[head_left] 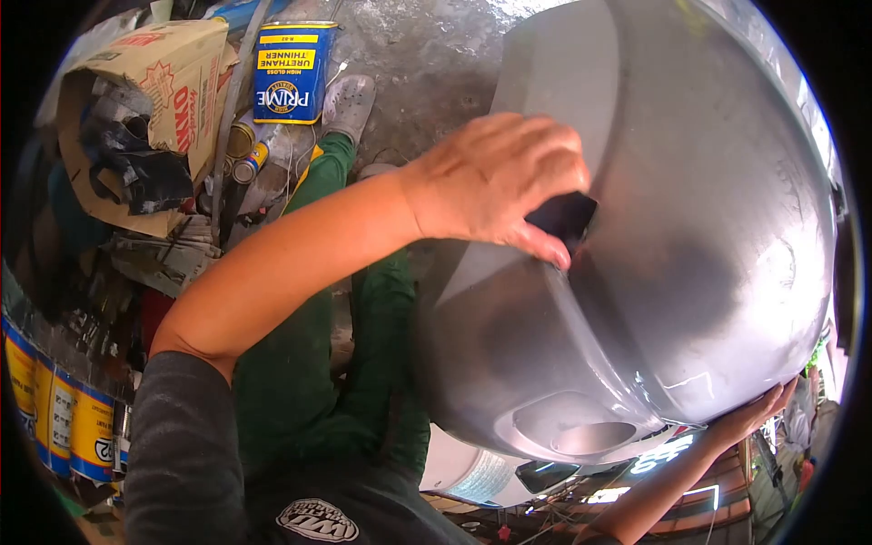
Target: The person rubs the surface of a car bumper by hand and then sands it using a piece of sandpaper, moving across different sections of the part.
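Bright daylight glares along the top right of the grey tank; below it falls shadow, and fisheye bending darkens the corners around it

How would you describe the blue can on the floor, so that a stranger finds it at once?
Start from the big grey metal tank under the left hand and look up-left across the concrete floor. Beside the torn cardboard box lies the thinner can: rectangular, blue, with yellow label bands.

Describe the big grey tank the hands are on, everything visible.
The tank is a large rounded shell, smooth matte grey like primed or sanded metal, with a raised ridge and a round recess near its lower end. It fills the right of the view. The left hand presses a dark pad onto its top; the right hand props its lower edge.
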Tool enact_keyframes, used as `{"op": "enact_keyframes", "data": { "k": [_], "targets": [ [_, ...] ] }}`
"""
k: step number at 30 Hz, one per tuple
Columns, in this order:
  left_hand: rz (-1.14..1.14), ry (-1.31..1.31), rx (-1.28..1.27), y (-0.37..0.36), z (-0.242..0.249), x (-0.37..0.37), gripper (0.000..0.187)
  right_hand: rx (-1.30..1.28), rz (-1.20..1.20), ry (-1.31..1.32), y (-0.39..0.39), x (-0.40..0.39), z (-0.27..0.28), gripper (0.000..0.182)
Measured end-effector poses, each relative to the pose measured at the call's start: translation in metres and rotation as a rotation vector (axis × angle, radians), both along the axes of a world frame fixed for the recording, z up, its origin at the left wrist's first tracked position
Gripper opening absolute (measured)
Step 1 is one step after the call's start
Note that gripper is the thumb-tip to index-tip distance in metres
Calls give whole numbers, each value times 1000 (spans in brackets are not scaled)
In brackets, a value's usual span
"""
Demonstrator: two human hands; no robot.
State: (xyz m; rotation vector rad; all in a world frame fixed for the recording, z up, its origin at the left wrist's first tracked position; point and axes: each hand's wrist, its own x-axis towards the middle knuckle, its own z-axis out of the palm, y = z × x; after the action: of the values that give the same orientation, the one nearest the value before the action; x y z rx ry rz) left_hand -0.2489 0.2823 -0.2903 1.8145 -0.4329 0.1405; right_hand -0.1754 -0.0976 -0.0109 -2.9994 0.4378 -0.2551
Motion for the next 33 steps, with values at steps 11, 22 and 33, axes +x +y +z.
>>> {"op": "enact_keyframes", "data": {
  "k": [11, 22, 33],
  "targets": [
    [-37, 31, -8, 0, -3, 5, 72, 28, 25, 2, 7, -2, -1, 72],
    [-31, 204, 87, 12, -6, -2, 72, 1, -6, 19, 17, 0, -4, 81],
    [233, 568, 39, -6, 18, -53, 79, -38, 44, 41, 8, 0, 2, 76]
  ]
}}
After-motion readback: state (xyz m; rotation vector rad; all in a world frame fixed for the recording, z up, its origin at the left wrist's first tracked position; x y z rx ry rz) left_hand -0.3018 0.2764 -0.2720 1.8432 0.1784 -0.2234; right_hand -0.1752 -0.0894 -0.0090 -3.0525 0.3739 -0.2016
